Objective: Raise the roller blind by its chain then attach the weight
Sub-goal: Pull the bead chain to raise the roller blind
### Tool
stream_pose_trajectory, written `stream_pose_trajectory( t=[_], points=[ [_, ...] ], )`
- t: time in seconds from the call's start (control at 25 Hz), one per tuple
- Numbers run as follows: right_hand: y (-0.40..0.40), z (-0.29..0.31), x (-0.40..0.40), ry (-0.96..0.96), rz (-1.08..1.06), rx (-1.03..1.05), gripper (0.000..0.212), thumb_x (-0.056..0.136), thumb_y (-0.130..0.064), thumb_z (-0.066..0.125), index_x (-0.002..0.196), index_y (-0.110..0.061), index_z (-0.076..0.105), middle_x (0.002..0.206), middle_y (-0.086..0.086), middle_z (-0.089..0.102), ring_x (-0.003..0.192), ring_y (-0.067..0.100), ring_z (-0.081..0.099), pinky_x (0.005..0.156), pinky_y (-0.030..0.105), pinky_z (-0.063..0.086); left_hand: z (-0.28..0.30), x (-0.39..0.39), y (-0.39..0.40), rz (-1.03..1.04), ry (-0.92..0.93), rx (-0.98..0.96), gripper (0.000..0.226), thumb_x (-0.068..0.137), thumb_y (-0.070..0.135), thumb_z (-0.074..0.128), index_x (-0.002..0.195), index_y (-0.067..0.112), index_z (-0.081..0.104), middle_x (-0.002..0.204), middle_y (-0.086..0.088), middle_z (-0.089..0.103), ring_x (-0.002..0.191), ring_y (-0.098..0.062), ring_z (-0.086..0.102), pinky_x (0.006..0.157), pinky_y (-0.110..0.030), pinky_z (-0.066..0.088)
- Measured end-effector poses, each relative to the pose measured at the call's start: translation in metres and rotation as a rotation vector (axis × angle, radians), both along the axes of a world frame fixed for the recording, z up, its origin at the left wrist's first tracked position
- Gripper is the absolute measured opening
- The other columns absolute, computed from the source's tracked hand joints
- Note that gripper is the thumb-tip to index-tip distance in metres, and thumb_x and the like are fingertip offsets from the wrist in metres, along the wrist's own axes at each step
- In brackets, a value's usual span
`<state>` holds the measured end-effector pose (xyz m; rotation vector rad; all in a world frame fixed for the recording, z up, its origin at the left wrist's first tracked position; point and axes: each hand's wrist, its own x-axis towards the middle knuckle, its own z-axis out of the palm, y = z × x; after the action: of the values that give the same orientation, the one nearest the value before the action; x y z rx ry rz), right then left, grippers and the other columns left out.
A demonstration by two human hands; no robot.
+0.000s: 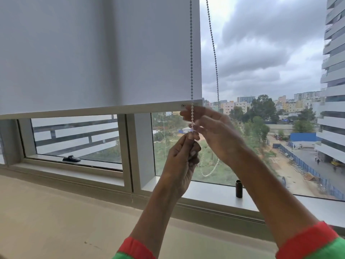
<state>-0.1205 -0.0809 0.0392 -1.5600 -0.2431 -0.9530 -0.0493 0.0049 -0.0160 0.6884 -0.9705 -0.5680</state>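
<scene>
Fingers of the left hand (182, 156) are pinched together on the near run of the bead chain (191, 58), just under the bottom rail of the roller blind (100, 53), while the right hand (214, 131) sits just above and beside it, its thumb and fingers half closed around the same run; motion blur hides whether those fingers truly clamp the beads or only guide them. Below both hands the chain's loop (207, 171) hangs slack in front of the glass, and its far run climbs past the blind's right edge toward the top. Judging by the rail, which covers most of the pane, the raising step is in hand and far from done. To do it well, the pull should go straight down along the line of the chain, one hand taking a fresh grip high up before the other lets go, so the beads never slip back through the clutch; short, even strokes should keep the fabric rolling square. Both runs want keeping apart so they do not tangle. The weight (239, 189), a small dark cylinder, stands upright on the window sill (209, 193), well below the hands and just right of the loop, waiting untouched.
</scene>
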Motion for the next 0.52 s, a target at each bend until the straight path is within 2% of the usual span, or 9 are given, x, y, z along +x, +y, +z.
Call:
stream_pose_trajectory(
  t=[0.04,0.08,0.12,0.16,0.2,0.24,0.36,0.44,0.52],
  points=[
    [0.004,0.016,0.000,-0.038,0.010,0.021,0.029,0.089,0.001,0.047,0.114,0.001,0.062,0.102,0.016,0.070,0.090,0.020,0.067,0.081,0.028,0.055,0.000,-0.001,0.000,0.012,-0.006,0.011,0.025,0.097,0.019,0.043,0.081,0.014,0.061,0.051,0.006,0.036,0.049,-0.007,0.025,0.049,-0.020,0.022],
    [0.010,0.028,0.002,-0.063,0.024,0.055,0.025,0.092,-0.003,0.047,0.111,0.001,0.063,0.092,0.013,0.071,0.077,0.018,0.068,0.074,0.028,0.057,0.000,-0.002,0.000,0.024,-0.014,0.019,0.025,0.097,0.019,0.043,0.081,0.013,0.061,0.051,0.006,0.035,0.050,-0.008,0.024,0.049,-0.020,0.020],
    [0.015,0.036,0.003,-0.078,0.025,0.086,0.023,0.093,-0.006,0.048,0.108,0.002,0.064,0.078,0.009,0.069,0.061,0.013,0.063,0.061,0.024,0.055,0.001,-0.002,0.000,0.033,-0.024,0.023,0.025,0.096,0.019,0.043,0.080,0.014,0.061,0.052,0.005,0.035,0.051,-0.008,0.023,0.049,-0.021,0.020],
    [0.020,0.040,0.006,-0.090,0.017,0.106,0.022,0.093,-0.006,0.049,0.107,0.002,0.064,0.066,0.004,0.063,0.048,0.007,0.052,0.049,0.018,0.045,0.003,-0.002,0.001,0.040,-0.038,0.024,0.025,0.096,0.019,0.044,0.079,0.014,0.062,0.052,0.005,0.035,0.051,-0.008,0.024,0.049,-0.021,0.020],
    [0.023,0.039,0.008,-0.104,0.012,0.117,0.021,0.093,-0.006,0.049,0.105,0.001,0.065,0.059,0.000,0.056,0.042,0.004,0.043,0.043,0.015,0.035,0.003,-0.002,0.002,0.044,-0.058,0.026,0.026,0.096,0.019,0.045,0.078,0.015,0.063,0.052,0.006,0.035,0.050,-0.008,0.025,0.049,-0.020,0.021],
    [0.025,0.036,0.009,-0.120,0.016,0.124,0.020,0.093,-0.006,0.049,0.103,-0.001,0.066,0.056,-0.002,0.052,0.040,0.002,0.038,0.041,0.014,0.029,0.002,-0.001,0.003,0.045,-0.084,0.032,0.026,0.095,0.019,0.045,0.077,0.016,0.064,0.052,0.006,0.035,0.050,-0.007,0.025,0.048,-0.020,0.022],
    [0.026,0.017,0.003,-0.151,0.038,0.107,0.018,0.092,-0.008,0.050,0.097,-0.006,0.067,0.058,-0.001,0.048,0.042,0.001,0.036,0.041,0.013,0.026,-0.005,0.004,0.010,0.044,-0.203,0.118,0.028,0.094,0.023,0.047,0.077,0.021,0.070,0.054,0.005,0.044,0.053,-0.009,0.032,0.051,-0.021,0.026],
    [0.024,0.001,-0.005,-0.150,0.047,0.103,0.018,0.090,-0.011,0.052,0.097,-0.006,0.067,0.059,-0.002,0.050,0.044,0.001,0.037,0.042,0.013,0.026,-0.010,0.011,0.016,0.068,-0.330,0.233,0.030,0.094,0.027,0.047,0.082,0.023,0.074,0.060,0.002,0.061,0.057,-0.011,0.049,0.055,-0.020,0.036],
    [0.022,-0.013,-0.013,-0.159,0.072,0.109,0.020,0.085,-0.015,0.053,0.098,-0.006,0.067,0.056,-0.006,0.053,0.046,0.001,0.039,0.044,0.013,0.028,-0.008,0.018,0.018,0.113,-0.389,0.311,0.035,0.097,0.026,0.043,0.085,0.023,0.076,0.078,0.001,0.075,0.075,-0.014,0.068,0.066,-0.020,0.049]
  ],
)
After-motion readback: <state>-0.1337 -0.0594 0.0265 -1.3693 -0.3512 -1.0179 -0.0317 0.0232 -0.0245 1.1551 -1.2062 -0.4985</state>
